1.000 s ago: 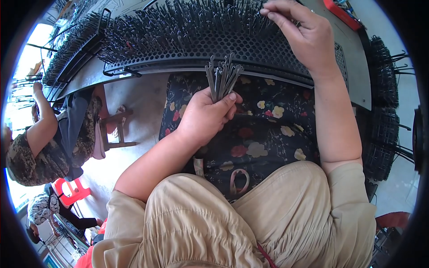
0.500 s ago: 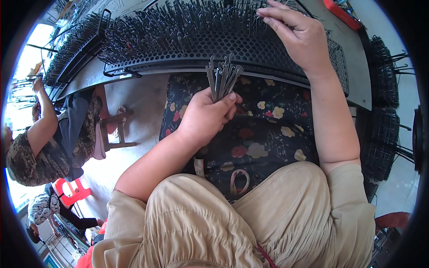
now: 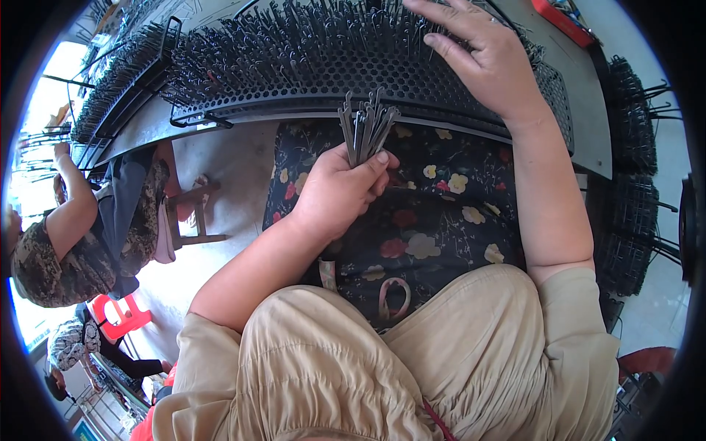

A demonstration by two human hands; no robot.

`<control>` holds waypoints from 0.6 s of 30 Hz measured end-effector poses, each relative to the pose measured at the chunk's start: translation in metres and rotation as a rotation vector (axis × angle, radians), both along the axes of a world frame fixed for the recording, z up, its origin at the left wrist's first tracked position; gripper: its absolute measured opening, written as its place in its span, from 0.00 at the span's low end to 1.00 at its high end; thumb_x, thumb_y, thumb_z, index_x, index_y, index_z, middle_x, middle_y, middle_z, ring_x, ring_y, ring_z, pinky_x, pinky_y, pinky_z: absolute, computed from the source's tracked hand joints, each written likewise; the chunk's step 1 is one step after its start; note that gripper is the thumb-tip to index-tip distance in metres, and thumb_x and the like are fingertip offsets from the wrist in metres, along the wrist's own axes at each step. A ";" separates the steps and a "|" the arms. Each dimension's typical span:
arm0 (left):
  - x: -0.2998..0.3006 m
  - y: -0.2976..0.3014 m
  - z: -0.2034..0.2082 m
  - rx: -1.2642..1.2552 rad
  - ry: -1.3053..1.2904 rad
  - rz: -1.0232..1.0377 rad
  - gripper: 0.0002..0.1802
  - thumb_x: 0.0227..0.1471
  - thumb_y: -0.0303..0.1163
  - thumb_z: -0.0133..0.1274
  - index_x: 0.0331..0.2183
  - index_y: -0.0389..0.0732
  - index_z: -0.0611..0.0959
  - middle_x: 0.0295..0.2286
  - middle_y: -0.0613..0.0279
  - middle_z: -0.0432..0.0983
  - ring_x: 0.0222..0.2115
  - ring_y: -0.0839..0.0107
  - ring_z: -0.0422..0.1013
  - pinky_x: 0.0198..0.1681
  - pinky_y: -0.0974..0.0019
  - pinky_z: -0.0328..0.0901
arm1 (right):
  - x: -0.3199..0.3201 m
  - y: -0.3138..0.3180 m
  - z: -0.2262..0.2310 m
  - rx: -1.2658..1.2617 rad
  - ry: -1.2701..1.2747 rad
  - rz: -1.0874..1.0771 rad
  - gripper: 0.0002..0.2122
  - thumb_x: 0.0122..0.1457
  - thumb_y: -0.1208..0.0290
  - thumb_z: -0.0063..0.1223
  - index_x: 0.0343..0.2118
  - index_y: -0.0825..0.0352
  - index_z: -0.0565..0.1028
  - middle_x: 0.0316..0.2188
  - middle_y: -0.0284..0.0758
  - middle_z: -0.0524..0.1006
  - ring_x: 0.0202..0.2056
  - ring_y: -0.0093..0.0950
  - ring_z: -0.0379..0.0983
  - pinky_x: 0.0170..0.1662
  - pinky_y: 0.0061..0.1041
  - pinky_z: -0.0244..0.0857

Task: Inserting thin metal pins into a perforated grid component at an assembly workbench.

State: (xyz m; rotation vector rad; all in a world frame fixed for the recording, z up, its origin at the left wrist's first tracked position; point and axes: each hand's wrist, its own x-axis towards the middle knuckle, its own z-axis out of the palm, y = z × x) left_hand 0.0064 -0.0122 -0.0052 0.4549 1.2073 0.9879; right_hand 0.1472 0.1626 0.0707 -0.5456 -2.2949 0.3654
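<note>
- Broadly, a grey table [image 3: 594, 140] fills the far side, and a black floral cloth [image 3: 460, 228] hangs between its near edge and the person's lap.
- On the table, a long black perforated rack [image 3: 412, 81] runs left to right. Slim dark hooked rods [image 3: 279, 55] crowd its left and middle, standing roughly upright with hooked ends on top; its right part shows bare mesh.
- The right hand [image 3: 494, 62] hovers over the rack's right half, nearer to these rods than the other hand. Its fingers are spread, thumb well apart from the index finger, with nothing visible between them. The closest rods lie just to the left of the fingertips; whether any is touched, I cannot tell.
- The left hand [image 3: 342, 184] is on the near side of the rack, above the cloth, fingers curled and thumb pressed over what it grips.
- Lastly, in that grip is a small bundle of grey hooked metal strips [image 3: 365, 132]. Its long axis runs near to far, the far ends fanning out toward the rack, left of and nearer than the right fingertips.
</note>
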 end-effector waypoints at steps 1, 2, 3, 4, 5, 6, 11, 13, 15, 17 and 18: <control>0.000 0.000 0.000 0.000 -0.002 0.001 0.09 0.60 0.33 0.48 0.34 0.38 0.78 0.19 0.71 0.68 0.15 0.85 0.58 0.16 0.79 0.53 | 0.001 0.002 -0.003 0.000 0.001 0.000 0.07 0.51 0.75 0.59 0.34 0.66 0.81 0.33 0.39 0.81 0.48 0.41 0.74 0.52 0.37 0.66; 0.000 0.000 0.000 0.000 -0.001 0.001 0.09 0.60 0.33 0.48 0.34 0.38 0.78 0.19 0.71 0.68 0.15 0.85 0.58 0.16 0.79 0.53 | 0.004 0.006 -0.007 0.055 -0.073 0.010 0.07 0.51 0.76 0.59 0.34 0.66 0.81 0.35 0.38 0.81 0.49 0.41 0.73 0.54 0.38 0.64; 0.000 0.000 0.000 -0.001 0.005 -0.008 0.09 0.60 0.34 0.48 0.34 0.38 0.78 0.19 0.71 0.68 0.15 0.85 0.58 0.16 0.79 0.53 | 0.006 0.008 -0.009 0.109 -0.148 0.021 0.07 0.51 0.76 0.58 0.34 0.66 0.81 0.37 0.37 0.81 0.50 0.41 0.72 0.55 0.39 0.63; -0.001 -0.001 0.000 -0.002 0.012 -0.016 0.09 0.60 0.34 0.48 0.34 0.38 0.78 0.19 0.71 0.68 0.15 0.85 0.58 0.16 0.79 0.52 | 0.009 0.008 -0.009 0.109 -0.147 0.023 0.07 0.51 0.76 0.58 0.34 0.66 0.81 0.37 0.37 0.81 0.50 0.41 0.72 0.55 0.39 0.63; -0.001 -0.001 0.000 -0.002 0.012 -0.014 0.09 0.60 0.34 0.48 0.34 0.38 0.78 0.19 0.71 0.68 0.15 0.85 0.58 0.16 0.79 0.52 | 0.012 0.006 -0.007 0.070 -0.160 0.022 0.08 0.51 0.77 0.58 0.35 0.66 0.81 0.38 0.38 0.80 0.51 0.42 0.71 0.55 0.38 0.62; -0.001 -0.001 0.000 -0.002 -0.001 -0.019 0.09 0.60 0.34 0.48 0.34 0.38 0.79 0.19 0.71 0.68 0.15 0.85 0.58 0.16 0.79 0.52 | 0.016 0.005 -0.005 0.031 -0.173 0.020 0.08 0.51 0.77 0.58 0.36 0.66 0.80 0.40 0.38 0.80 0.52 0.43 0.71 0.56 0.38 0.62; -0.001 -0.001 0.000 0.030 -0.068 -0.039 0.10 0.60 0.34 0.48 0.34 0.38 0.79 0.19 0.71 0.68 0.15 0.86 0.58 0.16 0.80 0.51 | 0.022 0.000 -0.007 -0.027 -0.127 0.070 0.10 0.51 0.77 0.57 0.38 0.66 0.79 0.41 0.38 0.80 0.53 0.44 0.70 0.57 0.39 0.60; -0.002 -0.001 0.000 0.030 -0.109 -0.062 0.10 0.60 0.34 0.48 0.35 0.37 0.79 0.19 0.71 0.68 0.15 0.86 0.58 0.16 0.80 0.50 | 0.018 -0.004 -0.005 -0.023 -0.149 0.051 0.10 0.51 0.77 0.57 0.38 0.66 0.79 0.41 0.38 0.80 0.53 0.44 0.70 0.57 0.39 0.60; -0.003 0.000 -0.001 0.029 -0.120 -0.063 0.10 0.60 0.34 0.48 0.35 0.37 0.79 0.19 0.72 0.68 0.15 0.86 0.58 0.15 0.80 0.50 | 0.016 -0.007 -0.004 -0.030 -0.144 -0.035 0.11 0.51 0.78 0.57 0.39 0.66 0.79 0.41 0.38 0.80 0.52 0.44 0.70 0.56 0.39 0.60; -0.002 0.000 0.000 0.028 -0.131 -0.065 0.10 0.60 0.34 0.48 0.35 0.37 0.79 0.19 0.72 0.68 0.15 0.86 0.57 0.15 0.81 0.50 | 0.019 -0.001 -0.007 0.138 -0.191 0.010 0.12 0.51 0.78 0.57 0.40 0.65 0.79 0.40 0.37 0.80 0.51 0.43 0.71 0.55 0.38 0.61; -0.001 0.000 0.001 0.035 -0.128 -0.069 0.10 0.60 0.34 0.48 0.35 0.37 0.79 0.19 0.71 0.68 0.15 0.86 0.57 0.15 0.80 0.49 | 0.020 0.002 -0.008 0.308 -0.240 0.055 0.13 0.51 0.77 0.58 0.41 0.64 0.78 0.39 0.37 0.80 0.50 0.42 0.71 0.54 0.38 0.62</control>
